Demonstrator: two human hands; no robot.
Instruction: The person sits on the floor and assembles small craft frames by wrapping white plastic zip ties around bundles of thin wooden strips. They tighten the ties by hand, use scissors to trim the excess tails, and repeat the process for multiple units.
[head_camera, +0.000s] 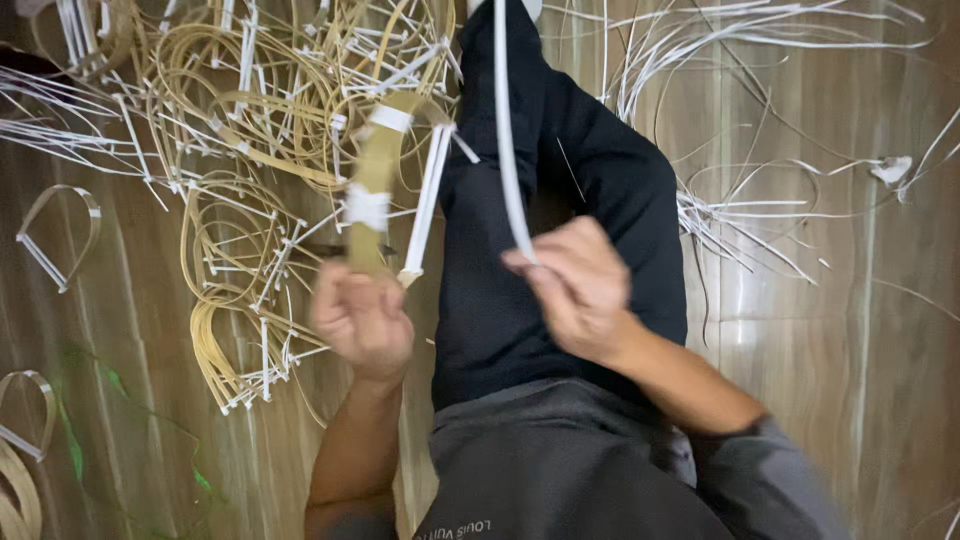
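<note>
My left hand (362, 322) grips the lower end of a tan strip loop (378, 170) that is wrapped with white bands and has a white strip running along its right side. The loop rises from the fist toward the pile behind it. My right hand (578, 285) pinches a long white strip (503, 130) between thumb and fingers. That strip runs straight up and leaves the top of the view. Both hands hover over my black-trousered leg (560, 210), which stretches away across the floor.
A heap of finished tan loops with white bindings (250, 150) lies on the wooden floor at the left. Loose white strips (720, 210) scatter to the right of the leg. Single loops (55, 235) rest near the left edge.
</note>
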